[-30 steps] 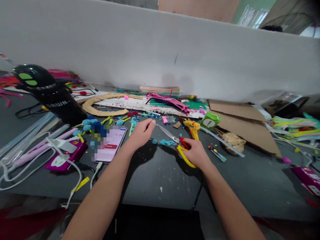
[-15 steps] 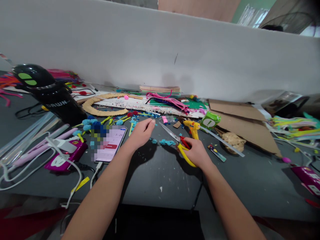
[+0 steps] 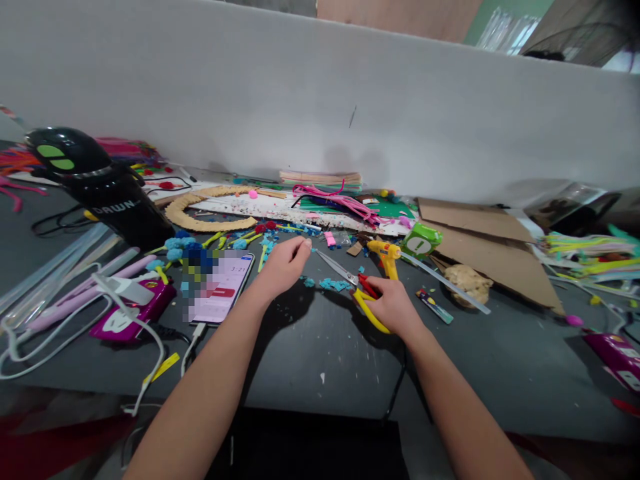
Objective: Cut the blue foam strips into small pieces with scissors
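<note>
Just changed vs about 1 sec ago: scissors [image 3: 353, 279] tips sit a touch farther from L hand's [image 3: 286, 267] fingertips; both hands approx same place; so the blades have shifted only slightly & are beside the pinch, w/ no clear contact seen; phone [image 3: 231, 290] L of centre now shows a later time.

Scissors at centre of frame, just R of L hand; tips point to upper L, handles to lower R; long axis runs diag. between; blades look nearly closed, exact gap unclear. R hand [image 3: 393, 303], R of centre, has fingers curled round the yellow & red handles; L hand's thumb & index pressed together at tips, other fingers folded in; can't tell what, if anything, is btwn them.

Lt-blue bits [image 3: 334, 285] lie on grey table [image 3: 320, 373] just below blades; yellow glue gun [image 3: 387, 253] behind R hand; green pack [image 3: 423, 240] & pale lump [image 3: 470, 285] farther R; tan curved strip [image 3: 180, 215] upper L of hands; black bottle [image 3: 117, 200] at L of frame.
</note>
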Tool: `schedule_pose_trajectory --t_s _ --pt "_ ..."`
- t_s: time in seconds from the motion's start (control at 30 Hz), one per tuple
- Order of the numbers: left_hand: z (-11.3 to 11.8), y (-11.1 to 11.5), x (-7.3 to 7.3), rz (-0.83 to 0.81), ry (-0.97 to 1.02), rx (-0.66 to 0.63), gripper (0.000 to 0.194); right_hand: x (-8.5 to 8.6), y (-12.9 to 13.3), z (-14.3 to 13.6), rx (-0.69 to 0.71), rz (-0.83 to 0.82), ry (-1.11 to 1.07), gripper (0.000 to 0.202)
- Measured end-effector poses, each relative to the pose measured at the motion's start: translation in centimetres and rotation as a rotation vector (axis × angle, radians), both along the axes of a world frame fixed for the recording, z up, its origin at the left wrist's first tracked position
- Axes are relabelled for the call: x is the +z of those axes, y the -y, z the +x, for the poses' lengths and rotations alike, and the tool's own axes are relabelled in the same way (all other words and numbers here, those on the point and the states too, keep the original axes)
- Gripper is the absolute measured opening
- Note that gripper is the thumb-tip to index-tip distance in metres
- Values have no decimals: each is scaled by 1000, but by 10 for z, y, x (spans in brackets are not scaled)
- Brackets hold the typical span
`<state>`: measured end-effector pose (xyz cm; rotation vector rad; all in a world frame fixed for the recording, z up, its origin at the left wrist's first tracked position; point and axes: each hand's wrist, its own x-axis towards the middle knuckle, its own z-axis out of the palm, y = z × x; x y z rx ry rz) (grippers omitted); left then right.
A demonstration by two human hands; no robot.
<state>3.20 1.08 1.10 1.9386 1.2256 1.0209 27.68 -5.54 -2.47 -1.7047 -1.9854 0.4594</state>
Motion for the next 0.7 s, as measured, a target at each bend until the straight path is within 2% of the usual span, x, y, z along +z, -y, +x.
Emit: schedule_pose_trajectory --t_s 0.3,0.7 --pt "0 1 2 4 21 13 38 3 2 -1 -13 -2 -41 34" --pt "1 2 5 -12 19 0 39 4 1 -2 11 0 -32 19"
